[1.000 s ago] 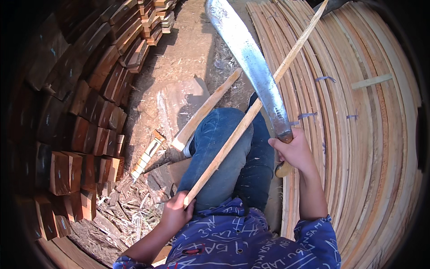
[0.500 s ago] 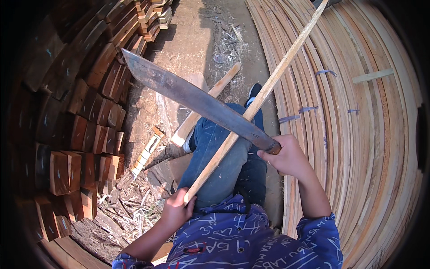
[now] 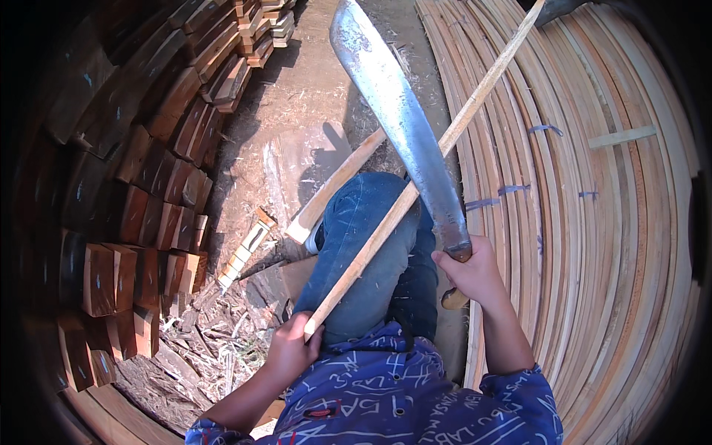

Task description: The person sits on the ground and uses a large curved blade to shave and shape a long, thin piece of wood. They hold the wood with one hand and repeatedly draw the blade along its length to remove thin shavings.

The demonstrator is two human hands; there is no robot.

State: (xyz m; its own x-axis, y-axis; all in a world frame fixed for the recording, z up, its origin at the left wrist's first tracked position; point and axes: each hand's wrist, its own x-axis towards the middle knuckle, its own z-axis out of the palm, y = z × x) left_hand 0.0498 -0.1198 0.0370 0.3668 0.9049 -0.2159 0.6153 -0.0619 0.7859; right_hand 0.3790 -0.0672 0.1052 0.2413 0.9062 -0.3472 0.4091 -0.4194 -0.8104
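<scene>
Stacked timber at left, left hand on a wooden strip, machete in the right hand, long battens at right.

Wood chips litter the ground near the stack; beside them, the left hand's grip is closed around the strip's near end. The strip slants across the jeans-clad leg toward far right; it looks light and fairly stiff, perhaps splintery, best held at that near end, away from the blade. The blade crosses above it; whether they touch, I cannot tell. The right hand's grip is wrapped around the machete's handle, the sensible hold for a tool that looks heavy toward its broad far end. Moving room seems widest along the far earthen aisle, bounded by block corners left and batten edges right.
</scene>
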